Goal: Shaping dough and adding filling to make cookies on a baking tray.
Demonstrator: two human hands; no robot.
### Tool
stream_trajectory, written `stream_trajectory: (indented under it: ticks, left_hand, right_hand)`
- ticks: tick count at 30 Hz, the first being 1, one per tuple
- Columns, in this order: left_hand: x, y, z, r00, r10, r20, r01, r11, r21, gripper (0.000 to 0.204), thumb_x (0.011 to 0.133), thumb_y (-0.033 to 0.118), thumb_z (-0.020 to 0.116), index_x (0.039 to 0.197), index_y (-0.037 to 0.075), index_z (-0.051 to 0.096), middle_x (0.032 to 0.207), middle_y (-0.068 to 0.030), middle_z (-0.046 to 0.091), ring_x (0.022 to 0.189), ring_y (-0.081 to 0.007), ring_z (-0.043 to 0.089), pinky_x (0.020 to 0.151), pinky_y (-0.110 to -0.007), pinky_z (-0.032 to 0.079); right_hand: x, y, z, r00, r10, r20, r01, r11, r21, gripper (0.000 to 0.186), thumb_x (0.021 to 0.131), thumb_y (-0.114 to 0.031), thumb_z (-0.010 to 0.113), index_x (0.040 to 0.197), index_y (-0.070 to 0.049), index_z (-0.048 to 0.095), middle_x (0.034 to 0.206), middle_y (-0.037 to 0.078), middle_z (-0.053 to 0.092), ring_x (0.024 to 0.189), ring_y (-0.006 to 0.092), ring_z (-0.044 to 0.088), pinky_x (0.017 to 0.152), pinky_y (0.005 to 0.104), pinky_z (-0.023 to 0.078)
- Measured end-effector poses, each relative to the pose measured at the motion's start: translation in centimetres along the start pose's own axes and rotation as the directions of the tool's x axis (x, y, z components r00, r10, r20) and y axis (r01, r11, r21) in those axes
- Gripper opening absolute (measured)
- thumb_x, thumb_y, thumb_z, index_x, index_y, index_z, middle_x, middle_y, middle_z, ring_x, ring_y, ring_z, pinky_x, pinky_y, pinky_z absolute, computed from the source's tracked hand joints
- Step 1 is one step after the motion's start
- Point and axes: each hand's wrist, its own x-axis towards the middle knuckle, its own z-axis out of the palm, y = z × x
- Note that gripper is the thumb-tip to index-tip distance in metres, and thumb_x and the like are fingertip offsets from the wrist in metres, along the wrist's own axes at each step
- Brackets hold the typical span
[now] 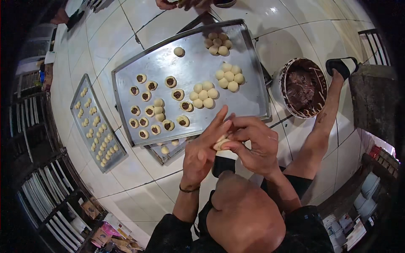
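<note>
A small piece of pale dough (220, 143) is held between my two hands, just off the near edge of a large metal tray (139, 97). My right hand (256, 145) pinches it between thumb and fingers. My left hand (200, 155) holds it from the other side, its fingers pointing up and away; part of the dough is hidden by the fingers. On the tray's left lie several flattened dough rounds (178, 94) topped with dark brown filling. Plain dough balls (204, 95) are clustered in the middle and on the right, with a single ball (179, 51) at the far side.
Right of the tray, a bucket (304, 88) of dark brown filling stands beside my outstretched leg (312, 147). A smaller tray (99, 126) of dough pieces lies at left, and another tray (168, 152) shows underneath. Another person's hands (181, 4) are at the top. Racks (50, 194) line the left.
</note>
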Motion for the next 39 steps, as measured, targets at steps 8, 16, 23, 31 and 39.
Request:
stream_trajectory:
  ticks: [8,16,23,31,39]
  left_hand:
    - [-0.1,0.8,0.3,0.995,0.002,-0.095,-0.030,0.954,-0.298,0.051,0.107,0.023,0.048,0.152,-0.001,0.042,0.154,-0.0224,0.047,0.141,-0.0323,0.047,0.111,-0.038,0.043]
    - [-0.5,1.4,-1.7,0.990,-0.089,-0.105,0.117,0.946,0.302,0.044,0.109,0.023,0.047,0.145,-0.003,0.049,0.140,-0.0189,0.058,0.121,-0.0224,0.059,0.100,-0.031,0.049]
    - [-1.9,1.2,-2.9,0.958,-0.243,-0.151,0.278,0.916,0.289,0.036,0.109,0.022,0.046,0.134,-0.003,0.054,0.109,-0.0108,0.064,0.085,-0.0143,0.058,0.076,-0.026,0.049]
    - [-2.3,0.7,-3.4,0.921,-0.374,-0.112,0.380,0.924,0.038,0.035,0.110,0.025,0.045,0.130,-0.001,0.055,0.094,-0.0059,0.063,0.070,-0.0116,0.054,0.065,-0.022,0.044]
    - [-4.3,0.2,-4.3,0.915,-0.367,-0.168,0.361,0.930,-0.066,0.033,0.107,0.016,0.050,0.135,-0.002,0.054,0.102,-0.0078,0.063,0.080,-0.0108,0.055,0.069,-0.021,0.046]
  right_hand:
    - [0.3,-0.9,0.7,0.993,-0.022,0.117,0.035,0.993,-0.113,0.019,0.079,0.002,0.079,0.097,0.000,0.075,0.098,0.006,0.066,0.075,0.0151,0.057,0.067,0.0278,0.048]
    - [0.8,-0.6,1.9,0.990,0.140,0.029,-0.136,0.986,-0.098,0.021,0.080,0.007,0.076,0.100,0.002,0.074,0.098,0.007,0.067,0.073,0.0137,0.058,0.065,0.0246,0.048]
    - [-0.2,0.5,2.5,0.957,0.283,0.061,-0.288,0.952,0.100,0.023,0.080,0.008,0.075,0.103,0.004,0.072,0.098,0.008,0.066,0.073,0.0140,0.058,0.065,0.0245,0.048]
    - [-0.1,-0.2,3.1,0.852,0.511,0.112,-0.514,0.778,0.361,0.019,0.084,0.009,0.072,0.103,0.006,0.070,0.097,0.009,0.065,0.070,0.0139,0.057,0.065,0.0233,0.050]
    - [-1.8,2.1,4.1,0.917,0.383,0.112,-0.395,0.911,0.118,0.014,0.086,0.010,0.068,0.100,0.005,0.067,0.099,0.010,0.065,0.068,0.0128,0.056,0.064,0.0232,0.049]
